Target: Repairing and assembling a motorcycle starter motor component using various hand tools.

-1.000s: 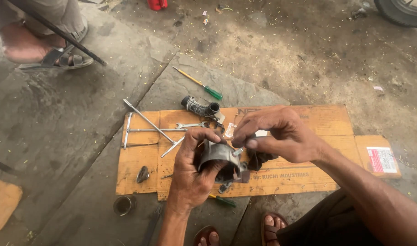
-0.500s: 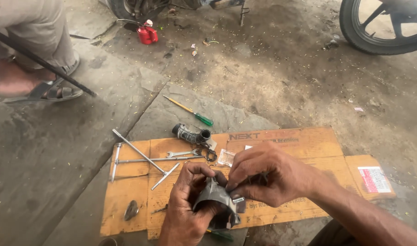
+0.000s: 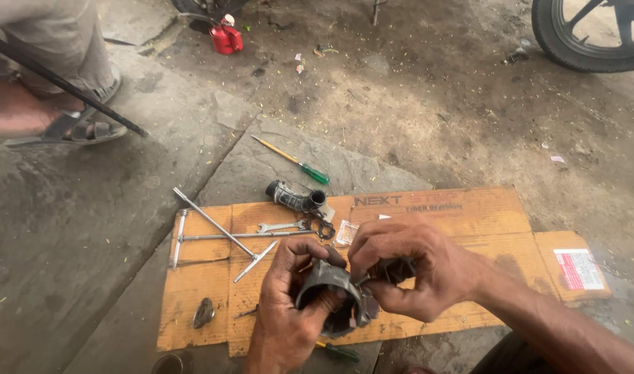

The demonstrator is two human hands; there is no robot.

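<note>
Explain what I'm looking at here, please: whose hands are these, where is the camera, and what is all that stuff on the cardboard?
There is no machine here: the single view comes from a camera worn on a person's head, looking down at their own two bare hands. The left hand cups a dark grey, ring-shaped metal part, and the right hand pinches at its rim. Below them a flattened cardboard sheet lies on the concrete floor. On it lie long T-handled wrenches, a small spanner and a black ribbed rubber tube. A green-handled screwdriver lies on the concrete beyond. At top left is another person's sandalled foot; at top right, a motorcycle wheel.
</note>
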